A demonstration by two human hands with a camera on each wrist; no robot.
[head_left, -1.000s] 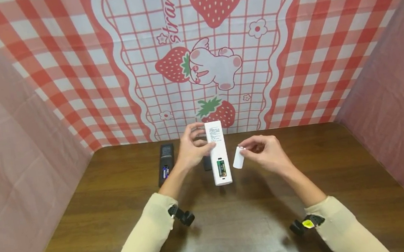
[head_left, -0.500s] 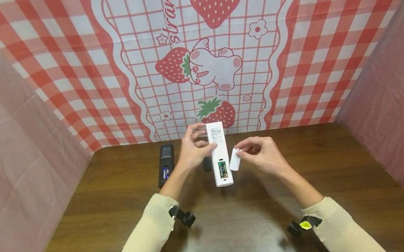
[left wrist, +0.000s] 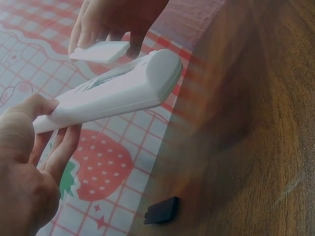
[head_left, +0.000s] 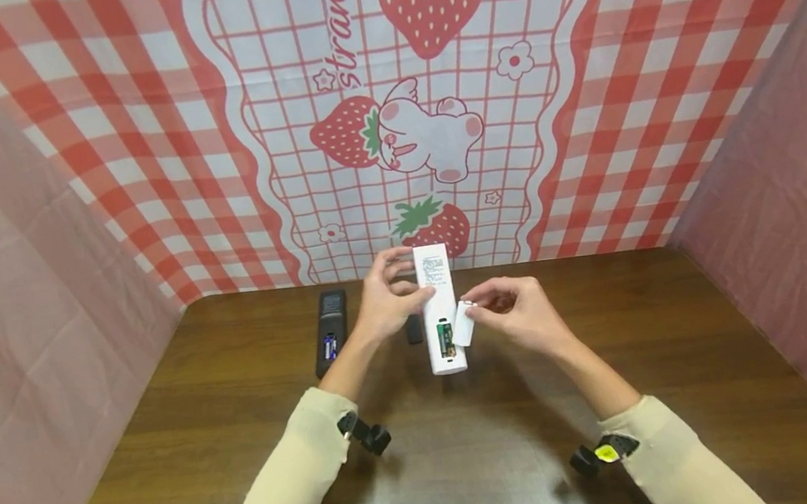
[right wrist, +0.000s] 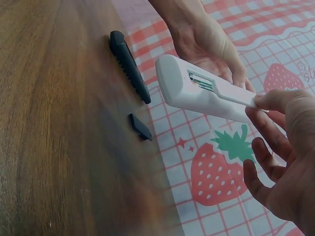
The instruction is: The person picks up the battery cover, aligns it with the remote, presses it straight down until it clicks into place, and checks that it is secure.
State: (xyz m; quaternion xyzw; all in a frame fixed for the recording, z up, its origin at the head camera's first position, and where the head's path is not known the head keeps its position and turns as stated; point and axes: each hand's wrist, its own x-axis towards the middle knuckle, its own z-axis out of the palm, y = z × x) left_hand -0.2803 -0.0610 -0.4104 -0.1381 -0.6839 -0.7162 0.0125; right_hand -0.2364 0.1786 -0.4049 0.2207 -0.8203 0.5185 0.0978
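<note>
A red-and-white checked cloth (head_left: 402, 118) printed with strawberries spans the upper part of the head frame. Below it, the brown wood-grain tabletop (head_left: 467, 463) fills the lower part, between pink cloths (head_left: 13, 275) at the left and right edges. Two cream sleeves (head_left: 275, 495) reach in from the bottom edge, with a small dark wrist camera (head_left: 373, 438) strapped at each cuff.

The hands meet near the frame's centre. The left hand (head_left: 390, 297) grips a white remote control (head_left: 437, 302), thumb on its back, and holds it above the tabletop, back outward, with its battery compartment exposed at the lower end. The right hand (head_left: 520, 313) pinches a small white cover (head_left: 465, 326) between thumb and fingers, just beside that compartment; in the left wrist view a narrow gap separates cover and remote.

A black remote control (head_left: 332, 311) lies on the tabletop left of centre, its compartment also exposed. Partly hidden behind the white remote, a small black cover (head_left: 414, 330) rests on the tabletop. Smallest are the batteries: green ones (head_left: 446, 339) in the white remote, blue ones (head_left: 330, 347) in the black.
</note>
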